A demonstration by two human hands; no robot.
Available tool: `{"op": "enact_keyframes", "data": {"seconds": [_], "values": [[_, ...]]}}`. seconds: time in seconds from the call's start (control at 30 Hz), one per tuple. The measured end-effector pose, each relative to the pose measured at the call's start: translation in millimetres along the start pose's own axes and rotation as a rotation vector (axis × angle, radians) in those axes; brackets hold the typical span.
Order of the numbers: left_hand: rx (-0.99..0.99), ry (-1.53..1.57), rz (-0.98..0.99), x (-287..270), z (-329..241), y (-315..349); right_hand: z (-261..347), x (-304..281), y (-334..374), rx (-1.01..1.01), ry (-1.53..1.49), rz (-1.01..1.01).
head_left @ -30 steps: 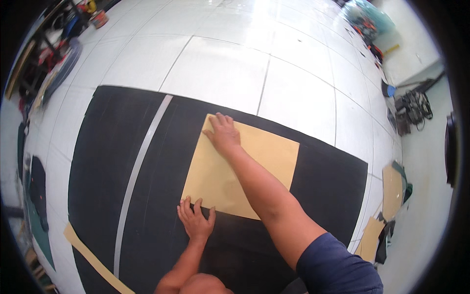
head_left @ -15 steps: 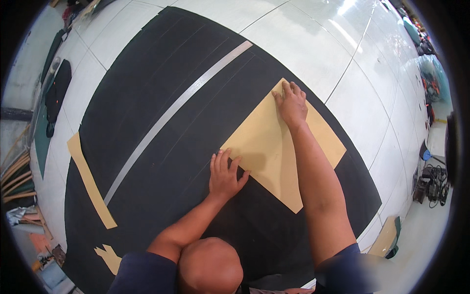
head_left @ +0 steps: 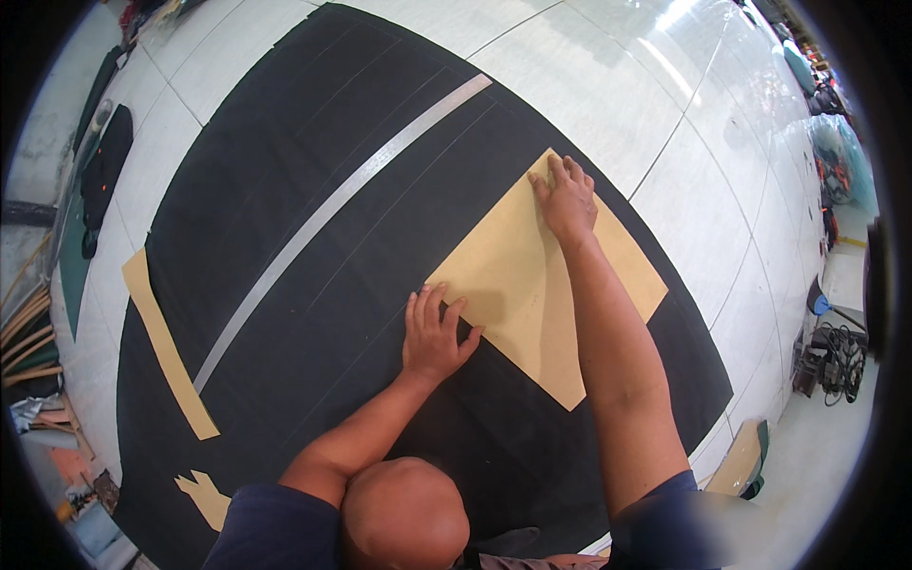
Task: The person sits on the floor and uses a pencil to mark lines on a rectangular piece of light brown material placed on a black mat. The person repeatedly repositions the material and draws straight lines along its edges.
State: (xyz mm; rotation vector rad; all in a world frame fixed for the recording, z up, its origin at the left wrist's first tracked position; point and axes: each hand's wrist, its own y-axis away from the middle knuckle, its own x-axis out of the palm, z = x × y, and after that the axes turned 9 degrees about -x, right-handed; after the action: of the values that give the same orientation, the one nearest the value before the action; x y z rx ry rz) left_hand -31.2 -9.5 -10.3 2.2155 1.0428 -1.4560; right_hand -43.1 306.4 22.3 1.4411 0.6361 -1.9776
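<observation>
A large tan paper or card pattern piece (head_left: 503,247) lies flat on a wide black sheet (head_left: 285,171) spread over the floor. My left hand (head_left: 437,332) rests with fingers spread at the card's left edge, fingertips on it and the palm over the black sheet. Stretched farther out, my right hand (head_left: 568,198) presses on the card near its far corner, fingers extended and slightly apart. My right forearm covers part of the card. Left of both hands, a long metal ruler (head_left: 347,199) lies across the sheet, beside faint drawn lines.
A narrow tan strip (head_left: 171,351) crosses the sheet's left edge, and a small notched tan piece (head_left: 202,499) lies near my left sleeve. White floor tiles (head_left: 703,180) surround the sheet. Wooden sticks (head_left: 28,332) are at far left; a coiled black cable (head_left: 841,361) is at right.
The view has shifted slightly, so the sheet and ruler appear a little farther left and up. Both hands keep their places on the card.
</observation>
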Motion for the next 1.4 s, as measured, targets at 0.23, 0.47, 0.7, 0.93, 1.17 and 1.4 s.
{"op": "enact_keyframes", "data": {"seconds": [0.23,0.47,0.7,0.93,1.17,1.4], "values": [[-0.010,0.019,0.024,-2,-1,-1,-2,0,1,-0.002,0.002,-0.011],[0.007,0.009,-0.005,2,-1,0,1,-2,1,0.024,-0.011,0.029],[0.013,-0.004,0.010,-1,0,1,4,-5,1,0.030,-0.003,0.054],[0.046,-0.030,-0.030,1,-1,-5,-28,-9,17,0.026,0.033,0.007],[0.043,-0.033,-0.007,-7,0,-4,-124,-38,126,0.238,0.137,-0.080],[0.079,-0.116,0.018,1,-4,1,-196,-59,212,0.446,0.143,-0.129]]}}
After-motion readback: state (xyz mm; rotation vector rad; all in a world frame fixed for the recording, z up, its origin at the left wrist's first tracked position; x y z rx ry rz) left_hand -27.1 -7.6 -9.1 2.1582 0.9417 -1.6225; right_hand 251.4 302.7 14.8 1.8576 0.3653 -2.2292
